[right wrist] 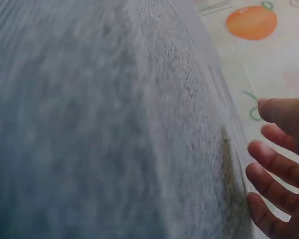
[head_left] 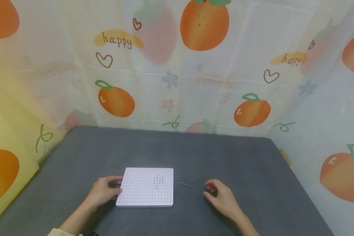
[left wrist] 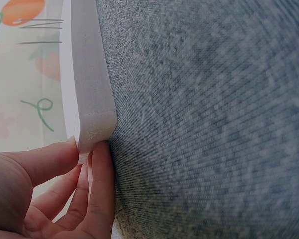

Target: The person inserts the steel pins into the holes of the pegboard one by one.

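Note:
A white pegboard (head_left: 141,193) with rows of small holes lies on the dark table. Several thin metal pins (head_left: 160,179) stand upright in its right half. At the board's left edge my left hand (head_left: 101,191) pinches it; the left wrist view shows the thumb and fingers (left wrist: 100,184) at the board's corner (left wrist: 97,124). To the right, apart from the board, is my right hand (head_left: 221,198), its fingers loosely bent with nothing visible between them (right wrist: 279,164). Between board and right hand lie several loose pins (head_left: 186,184).
One loose pin (head_left: 177,201) lies close to the board's lower right side. Dark grey cloth covers the table (head_left: 230,154). Behind it hangs a curtain (head_left: 200,98) printed with oranges and hearts.

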Demonstrator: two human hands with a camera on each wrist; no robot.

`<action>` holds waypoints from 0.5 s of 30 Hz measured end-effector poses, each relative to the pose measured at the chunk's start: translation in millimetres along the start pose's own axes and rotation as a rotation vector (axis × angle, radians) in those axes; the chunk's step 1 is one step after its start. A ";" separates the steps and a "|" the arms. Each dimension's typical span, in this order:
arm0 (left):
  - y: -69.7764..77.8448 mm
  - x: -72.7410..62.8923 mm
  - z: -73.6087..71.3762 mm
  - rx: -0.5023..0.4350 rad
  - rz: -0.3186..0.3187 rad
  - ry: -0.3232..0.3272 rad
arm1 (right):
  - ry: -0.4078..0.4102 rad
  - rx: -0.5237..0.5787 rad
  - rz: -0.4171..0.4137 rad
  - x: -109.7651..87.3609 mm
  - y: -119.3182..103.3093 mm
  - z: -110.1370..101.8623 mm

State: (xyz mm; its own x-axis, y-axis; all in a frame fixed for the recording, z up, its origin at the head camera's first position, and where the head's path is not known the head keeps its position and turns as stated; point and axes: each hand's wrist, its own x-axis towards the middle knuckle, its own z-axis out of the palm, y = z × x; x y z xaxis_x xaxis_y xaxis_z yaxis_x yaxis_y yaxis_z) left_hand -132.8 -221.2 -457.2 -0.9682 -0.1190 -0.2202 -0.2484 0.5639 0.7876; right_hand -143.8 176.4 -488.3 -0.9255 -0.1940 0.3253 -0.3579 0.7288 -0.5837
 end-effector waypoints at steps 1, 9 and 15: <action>-0.2 0.0 0.1 -0.001 0.001 0.001 | -0.012 -0.007 0.013 -0.8 0.8 -1.2; -1.2 0.0 0.4 0.002 0.009 0.003 | -0.072 -0.054 0.051 -3.3 2.7 -6.5; -0.4 -0.3 0.2 0.003 0.009 0.005 | -0.130 -0.075 0.071 -3.6 3.4 -7.3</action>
State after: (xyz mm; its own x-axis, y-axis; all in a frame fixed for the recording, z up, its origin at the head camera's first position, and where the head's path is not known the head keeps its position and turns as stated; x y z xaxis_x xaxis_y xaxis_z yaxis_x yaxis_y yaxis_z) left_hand -132.4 -221.3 -457.6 -0.9706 -0.1176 -0.2100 -0.2392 0.5678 0.7877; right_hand -140.8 184.4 -486.0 -0.9582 -0.2196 0.1834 -0.2849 0.7900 -0.5428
